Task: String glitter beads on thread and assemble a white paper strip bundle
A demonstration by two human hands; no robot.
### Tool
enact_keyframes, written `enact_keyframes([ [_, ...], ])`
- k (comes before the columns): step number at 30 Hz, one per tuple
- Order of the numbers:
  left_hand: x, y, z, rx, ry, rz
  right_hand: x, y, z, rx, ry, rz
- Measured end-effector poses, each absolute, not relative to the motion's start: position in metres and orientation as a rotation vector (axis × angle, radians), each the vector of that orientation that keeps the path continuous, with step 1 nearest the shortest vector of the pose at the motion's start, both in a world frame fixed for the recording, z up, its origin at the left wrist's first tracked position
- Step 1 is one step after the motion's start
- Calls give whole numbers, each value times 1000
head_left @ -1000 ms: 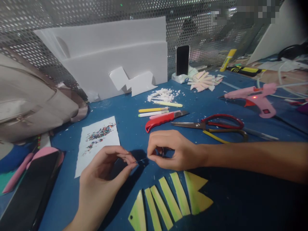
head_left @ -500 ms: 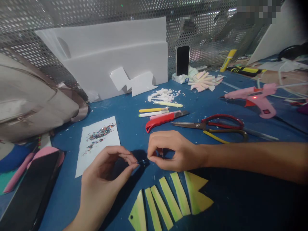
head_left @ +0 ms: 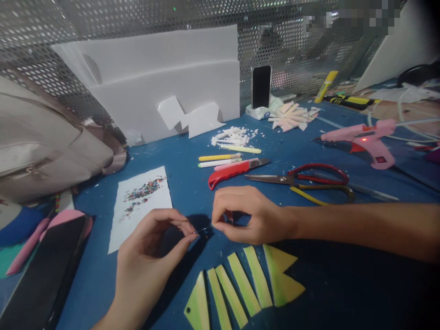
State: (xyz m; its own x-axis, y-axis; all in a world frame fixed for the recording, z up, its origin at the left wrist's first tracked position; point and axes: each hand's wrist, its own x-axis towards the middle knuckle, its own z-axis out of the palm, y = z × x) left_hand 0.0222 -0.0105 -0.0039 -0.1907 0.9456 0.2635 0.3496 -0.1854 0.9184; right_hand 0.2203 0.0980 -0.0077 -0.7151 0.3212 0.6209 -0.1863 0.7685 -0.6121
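A thin, shiny strand [head_left: 204, 228], thread or fine wire, stretches between my two hands above the blue table. My left hand [head_left: 146, 254] pinches its left end between thumb and fingertips; a tiny speck shows there, too small to name. At the strand's other end, my right hand [head_left: 249, 215] is closed in a pinch, fingers curled. Just below the hands lies a fish shape cut into slices, with a green head piece [head_left: 199, 302], several green-yellow strips [head_left: 243, 284] and a yellow-green tail [head_left: 282, 277]. Small multicoloured beads or sequins [head_left: 144, 190] lie on white paper [head_left: 115, 236] to the left.
Beyond my right hand lie a red-handled knife [head_left: 228, 174], scissors [head_left: 275, 178] and several markers [head_left: 220, 157]. A pink glue gun [head_left: 360, 137] with a lit red light is at right. A dark phone [head_left: 44, 275] and a pale bag [head_left: 44, 142] occupy the left.
Both hands keep their pinch on the strand. My right hand has shifted very slightly to the right; the rest looks the same.
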Motion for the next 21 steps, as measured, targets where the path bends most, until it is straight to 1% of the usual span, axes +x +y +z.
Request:
enact_keyframes([
  [21,22,-12,-4,1575,1512,1385,221,98,-8,-110,-2264,847],
])
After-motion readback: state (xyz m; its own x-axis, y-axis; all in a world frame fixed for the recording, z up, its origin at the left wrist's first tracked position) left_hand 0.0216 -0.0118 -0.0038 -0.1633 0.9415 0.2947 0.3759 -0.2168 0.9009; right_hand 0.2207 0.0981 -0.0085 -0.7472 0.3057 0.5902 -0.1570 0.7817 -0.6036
